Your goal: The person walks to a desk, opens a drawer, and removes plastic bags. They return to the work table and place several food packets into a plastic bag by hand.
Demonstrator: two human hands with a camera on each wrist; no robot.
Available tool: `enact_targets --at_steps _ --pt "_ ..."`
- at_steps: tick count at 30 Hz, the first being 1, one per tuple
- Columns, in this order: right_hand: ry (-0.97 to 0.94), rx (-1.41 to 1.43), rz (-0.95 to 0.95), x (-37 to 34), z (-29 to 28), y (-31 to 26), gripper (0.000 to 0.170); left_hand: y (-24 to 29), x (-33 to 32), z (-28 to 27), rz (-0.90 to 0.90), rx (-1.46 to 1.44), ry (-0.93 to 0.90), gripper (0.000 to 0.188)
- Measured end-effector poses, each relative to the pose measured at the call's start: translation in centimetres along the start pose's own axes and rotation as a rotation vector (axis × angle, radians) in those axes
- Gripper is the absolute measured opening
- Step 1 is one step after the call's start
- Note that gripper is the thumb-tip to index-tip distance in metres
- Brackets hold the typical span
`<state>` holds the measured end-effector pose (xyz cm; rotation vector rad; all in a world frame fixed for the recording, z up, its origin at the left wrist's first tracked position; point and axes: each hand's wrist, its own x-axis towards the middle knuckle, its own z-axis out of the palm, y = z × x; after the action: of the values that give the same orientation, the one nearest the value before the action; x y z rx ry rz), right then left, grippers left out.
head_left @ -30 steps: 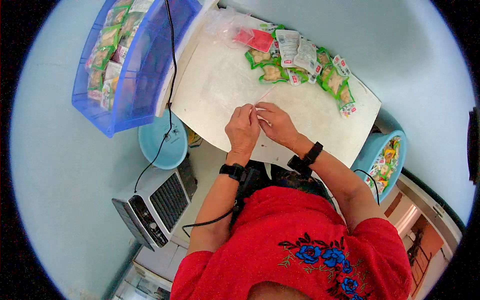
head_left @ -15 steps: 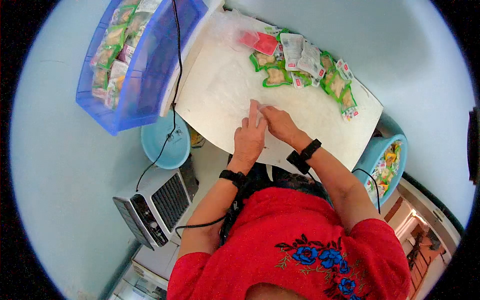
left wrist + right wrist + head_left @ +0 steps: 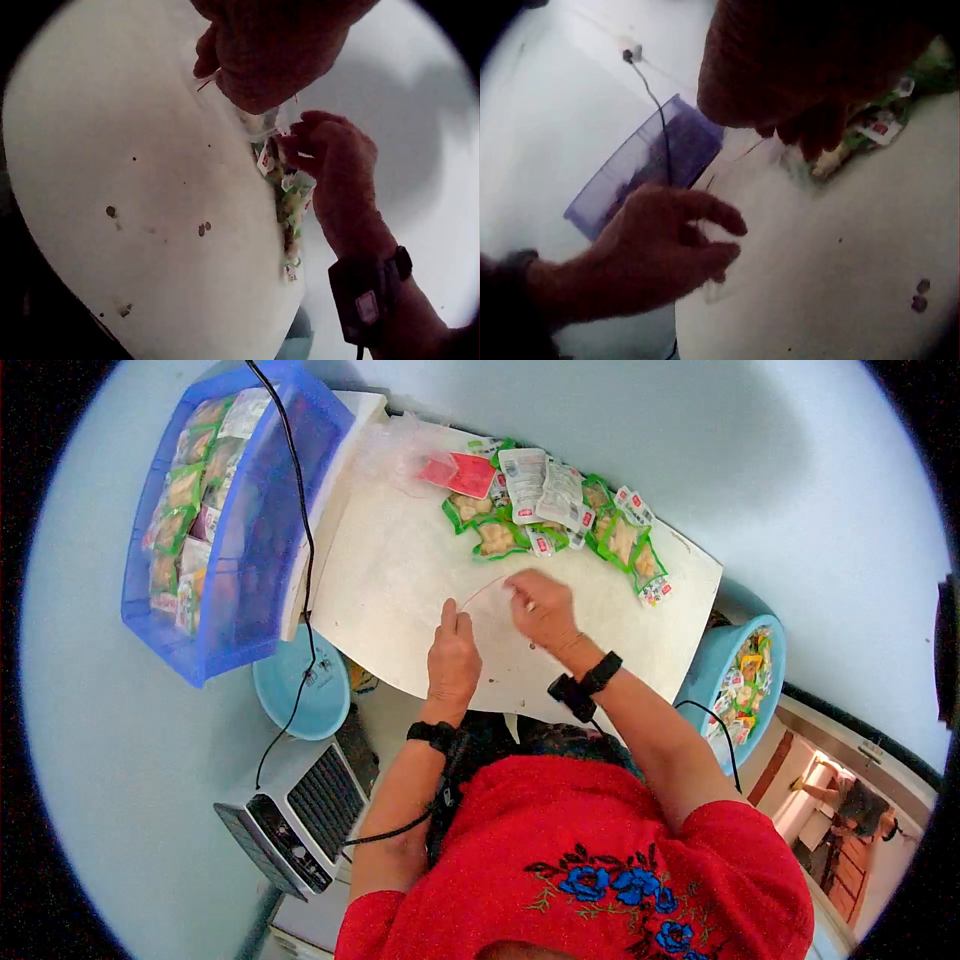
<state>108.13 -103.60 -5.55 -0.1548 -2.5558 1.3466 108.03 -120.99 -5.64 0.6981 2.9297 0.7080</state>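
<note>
A thin, see-through plastic bag with a fine red line along its edge (image 3: 487, 588) stretches between my two hands over the white table (image 3: 390, 570). My left hand (image 3: 455, 660) holds its left side between thumb and fingers. At the other end of the red line, my right hand (image 3: 545, 612) pinches the bag with curled fingers. In the right wrist view the left hand (image 3: 652, 232) shows its thumb and forefinger around the clear film, which hangs below them. The left wrist view has the right hand (image 3: 337, 154) at the far side of the film.
Green-edged food packets (image 3: 500, 538), white-grey pouches (image 3: 545, 485) and a red packet (image 3: 470, 475) lie along the back, beside crumpled clear plastic (image 3: 400, 455). A blue crate of packets (image 3: 235, 600) stands left. Light-blue tubs (image 3: 300, 685) flank the table; a black cable (image 3: 300, 510) hangs at left.
My hands were together at the bag's edge and have moved apart, stretching the red line between them. The left forefinger pointed forward against the bag half a second ago. The head view has shifted.
</note>
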Motion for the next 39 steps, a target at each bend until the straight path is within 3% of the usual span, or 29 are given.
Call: enact_targets --at_steps 2,4,7,10,13,16,19,23,26,34,37,39 --pt "0.211 -0.177 -0.06 1.7 -0.9 2.2 0.022 0.3 0.0 0.1 0.008 -0.025 0.008 0.034" --pt "0.296 -0.418 -0.074 4.0 -2.4 2.7 0.03 0.5 -0.1 0.1 0.006 -0.022 0.007 0.039" --pt "0.219 -0.685 -0.085 6.2 -3.4 4.2 0.04 0.9 -0.1 -0.1 -0.005 -0.023 -0.015 0.043" --pt "0.141 -0.759 -0.036 7.4 -2.9 6.0 0.043 1.1 0.0 0.0 -0.032 -0.053 -0.028 0.045" --pt "-0.068 -0.723 0.07 8.4 -2.9 8.3 0.04 1.6 0.3 -0.6 -0.057 -0.073 -0.048 0.046" --pt "0.166 -0.711 -0.217 8.2 -3.7 10.1 0.028 1.8 0.5 -0.5 -0.05 -0.068 -0.052 0.05" --pt "0.334 -0.411 0.117 7.6 -7.2 6.4 0.019 1.9 0.7 -0.5 -0.038 -0.067 -0.051 0.055" --pt "0.38 0.673 0.46 4.5 -10.9 2.8 0.015 2.4 1.0 -0.5 -0.07 -0.112 -0.049 0.059" --pt "0.336 0.98 0.638 1.8 -11.7 0.4 0.016 3.2 1.3 -1.1 -0.092 -0.152 -0.084 0.061" --pt "0.037 1.091 0.852 -4.3 -9.9 -1.9 0.028 3.5 0.8 -0.5 -0.057 -0.201 -0.03 0.069" --pt "0.005 1.045 0.866 -4.9 -8.6 -1.3 0.028 4.6 0.9 -1.4 -0.125 -0.23 -0.188 0.073" --pt "-0.023 1.045 0.874 -4.8 -7.8 -1.4 0.03 4.7 0.6 -1.2 -0.107 -0.22 -0.185 0.075"
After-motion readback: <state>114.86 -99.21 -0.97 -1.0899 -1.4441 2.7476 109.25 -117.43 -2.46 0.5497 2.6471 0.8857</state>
